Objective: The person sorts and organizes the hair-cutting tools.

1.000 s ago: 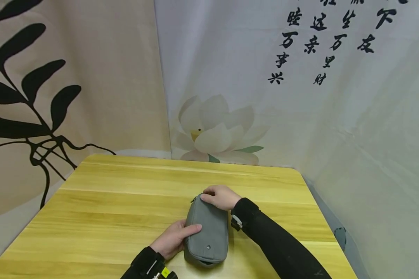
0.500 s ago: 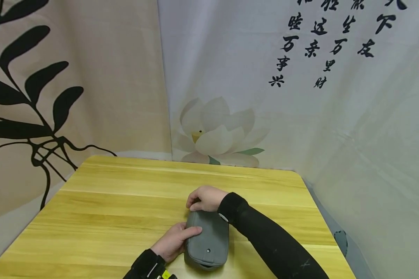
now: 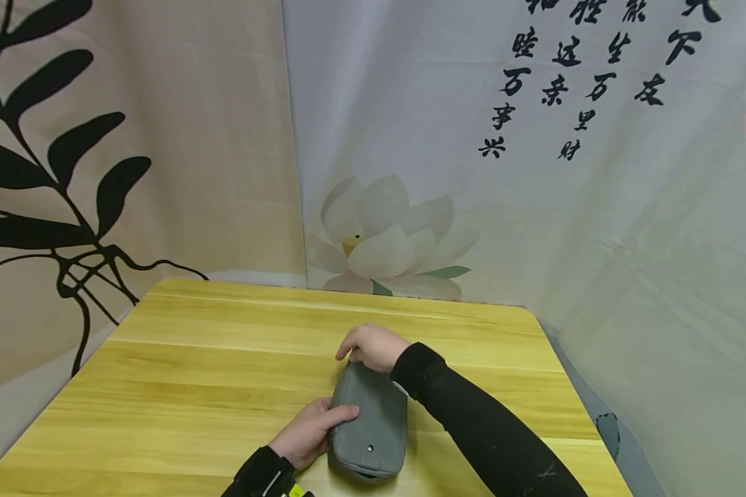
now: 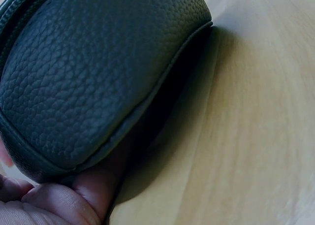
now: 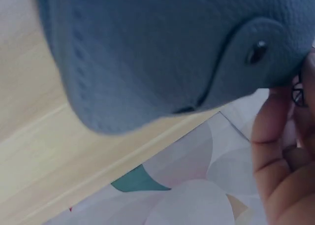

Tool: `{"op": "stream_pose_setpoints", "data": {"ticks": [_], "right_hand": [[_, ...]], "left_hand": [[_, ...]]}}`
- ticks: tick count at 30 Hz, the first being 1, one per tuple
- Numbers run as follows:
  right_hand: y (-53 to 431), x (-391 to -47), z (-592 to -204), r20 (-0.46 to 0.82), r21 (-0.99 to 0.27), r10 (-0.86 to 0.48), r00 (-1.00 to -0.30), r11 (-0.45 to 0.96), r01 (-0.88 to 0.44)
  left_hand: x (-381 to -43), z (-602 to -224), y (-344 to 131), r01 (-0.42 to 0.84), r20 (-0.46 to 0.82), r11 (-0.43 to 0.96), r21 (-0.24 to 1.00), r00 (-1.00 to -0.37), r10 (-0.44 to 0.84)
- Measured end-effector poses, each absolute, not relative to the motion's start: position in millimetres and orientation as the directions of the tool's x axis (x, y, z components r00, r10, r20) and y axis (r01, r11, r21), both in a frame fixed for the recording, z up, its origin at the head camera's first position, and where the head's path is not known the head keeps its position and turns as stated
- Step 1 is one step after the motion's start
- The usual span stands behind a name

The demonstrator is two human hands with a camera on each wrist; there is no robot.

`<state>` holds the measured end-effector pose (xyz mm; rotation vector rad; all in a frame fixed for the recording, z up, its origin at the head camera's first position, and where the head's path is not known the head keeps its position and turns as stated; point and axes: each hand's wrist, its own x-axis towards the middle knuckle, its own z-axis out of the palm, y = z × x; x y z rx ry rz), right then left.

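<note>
A grey pebbled-leather zip pouch (image 3: 373,421) lies on the table, its long side pointing away from me. My left hand (image 3: 313,429) grips its near left side, thumb on top and the other fingers curled low against it in the left wrist view. At the far end, my right hand (image 3: 373,347) bends over the pouch's corner. In the right wrist view, its curled fingers (image 5: 270,119) pinch a small dark metal zipper pull (image 5: 298,95) beside a leather tab (image 5: 261,48) with a stud. The right hand and sleeve hide part of the far end.
The pouch rests on a yellow wood-grain table (image 3: 236,359). Behind it hangs a pale cloth backdrop (image 3: 410,117) with a lotus print and dark characters. A cloth with black leaf shapes (image 3: 87,138) hangs at the left.
My right hand has moved left across the pouch's far end, to the corner where the zipper pull showed earlier, then slightly away from me. The left hand keeps its grip with little movement.
</note>
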<state>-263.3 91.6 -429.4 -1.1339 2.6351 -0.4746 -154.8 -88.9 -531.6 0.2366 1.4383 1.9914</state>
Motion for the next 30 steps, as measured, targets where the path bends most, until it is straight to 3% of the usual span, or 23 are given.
{"op": "stream_pose_setpoints", "data": {"ticks": [9,20,24,30], "right_hand": [[85.8,-256.5,-428.1,-0.051,-0.149,-0.719,-0.693,0.692,-0.706],[63.7,-247.9,-435.4,-0.025,-0.368,-0.531,-0.847,0.793,-0.486],[61.0,-243.4,-436.0,-0.009,-0.467,-0.538,-0.843,0.747,-0.472],[61.4,-243.3,-436.7,0.044,-0.395,-0.581,-0.813,0.737,-0.548]], "left_hand": [[-154.6,-534.5,-88.4,-0.407,-0.231,-0.18,0.896,-0.772,0.592],[-154.5,-535.8,-87.4,-0.404,-0.227,-0.185,0.896,-0.775,0.59],[-154.8,-536.7,-87.3,-0.403,-0.22,-0.189,0.896,-0.77,0.599],[-155.1,-535.7,-87.0,-0.395,-0.215,-0.197,0.897,-0.78,0.588]]}}
